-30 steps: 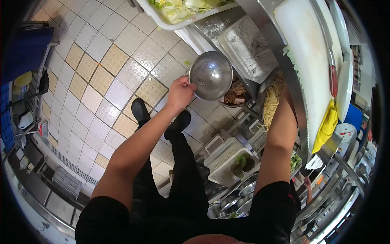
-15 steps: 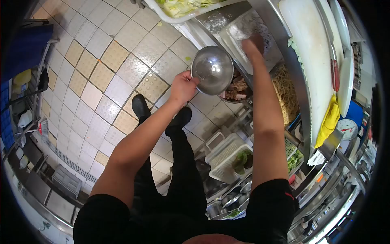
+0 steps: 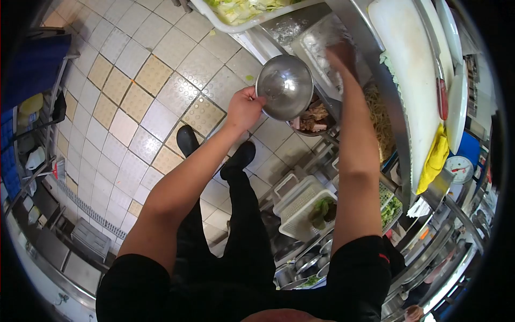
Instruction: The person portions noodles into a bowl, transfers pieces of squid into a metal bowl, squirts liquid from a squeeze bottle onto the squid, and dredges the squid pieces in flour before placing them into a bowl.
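Note:
My left hand (image 3: 245, 109) grips the rim of a round stainless steel bowl (image 3: 284, 88), thumb on its inner side. The bowl looks bare inside apart from small specks near the thumb. My right hand (image 3: 341, 55) reaches down into a white container (image 3: 323, 75) with whitish contents, perhaps partly clear plastic. Its fingers are blurred and hidden there, so their grip cannot be made out. Pieces of browned meat (image 3: 313, 118) lie in a container just beyond the bowl. Beside my right forearm are noodles (image 3: 382, 121).
A white tub of cut cabbage (image 3: 244, 12) stands at the top. To the right lie a cutting board (image 3: 399, 59), a red-handled knife (image 3: 442, 99), a yellow cloth (image 3: 433, 161) and a dial scale (image 3: 459, 169). White baskets (image 3: 300, 206) stand below on a rack.
The bowl in my left hand has moved slightly up and right. My right hand has shifted a little to the right inside the white container.

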`<act>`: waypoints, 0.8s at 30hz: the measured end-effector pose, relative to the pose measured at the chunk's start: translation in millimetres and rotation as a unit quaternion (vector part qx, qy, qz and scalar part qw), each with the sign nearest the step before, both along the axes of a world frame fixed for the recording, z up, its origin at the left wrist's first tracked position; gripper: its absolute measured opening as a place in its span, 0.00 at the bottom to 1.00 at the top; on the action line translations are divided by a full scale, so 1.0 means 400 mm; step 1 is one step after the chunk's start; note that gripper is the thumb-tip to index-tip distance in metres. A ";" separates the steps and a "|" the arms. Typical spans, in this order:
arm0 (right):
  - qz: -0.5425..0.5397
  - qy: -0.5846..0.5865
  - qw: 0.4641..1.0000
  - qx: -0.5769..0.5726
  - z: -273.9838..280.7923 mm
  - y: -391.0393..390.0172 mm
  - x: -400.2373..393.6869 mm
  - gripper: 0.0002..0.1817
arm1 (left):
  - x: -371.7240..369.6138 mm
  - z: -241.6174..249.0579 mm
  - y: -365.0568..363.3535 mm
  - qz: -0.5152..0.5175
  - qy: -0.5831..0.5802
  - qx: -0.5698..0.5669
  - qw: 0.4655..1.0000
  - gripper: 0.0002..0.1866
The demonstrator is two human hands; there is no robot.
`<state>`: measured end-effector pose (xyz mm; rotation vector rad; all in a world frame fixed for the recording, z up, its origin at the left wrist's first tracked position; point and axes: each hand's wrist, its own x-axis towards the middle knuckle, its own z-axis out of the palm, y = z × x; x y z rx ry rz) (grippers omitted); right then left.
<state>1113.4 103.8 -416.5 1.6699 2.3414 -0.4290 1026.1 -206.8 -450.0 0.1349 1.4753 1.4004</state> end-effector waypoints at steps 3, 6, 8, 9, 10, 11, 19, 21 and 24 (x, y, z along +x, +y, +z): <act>0.038 0.090 0.995 0.000 0.099 -0.005 0.078 0.23 | -0.013 0.007 0.000 0.018 0.000 0.026 1.000 0.08; 0.060 0.119 0.991 -0.020 0.112 -0.036 0.087 0.22 | -0.010 0.011 0.020 0.014 0.023 -0.021 0.999 0.08; 0.085 0.084 0.993 -0.025 0.075 -0.043 0.076 0.22 | -0.007 0.019 0.040 -0.020 0.012 -0.044 0.999 0.06; 0.108 0.051 0.992 -0.030 0.049 -0.040 0.074 0.22 | -0.005 0.025 0.050 -0.038 0.008 -0.056 0.998 0.04; 0.136 0.007 0.991 -0.014 -0.057 0.001 0.074 0.22 | -0.001 0.029 0.057 -0.021 -0.028 -0.047 0.998 0.04; 0.119 -0.005 0.993 -0.002 -0.074 0.005 0.072 0.21 | 0.004 0.032 0.065 -0.005 -0.065 -0.038 0.997 0.04; 0.181 0.026 0.958 0.221 0.112 -0.014 0.075 0.19 | -0.001 0.009 0.054 0.035 -0.117 -0.031 0.992 0.04; 0.163 -0.026 0.964 0.209 0.111 -0.008 0.097 0.18 | 0.000 -0.012 0.056 0.023 -0.106 -0.025 0.994 0.04; 0.066 0.103 0.970 0.212 0.159 -0.076 0.092 0.17 | 0.003 -0.027 0.072 0.008 -0.082 -0.039 0.996 0.04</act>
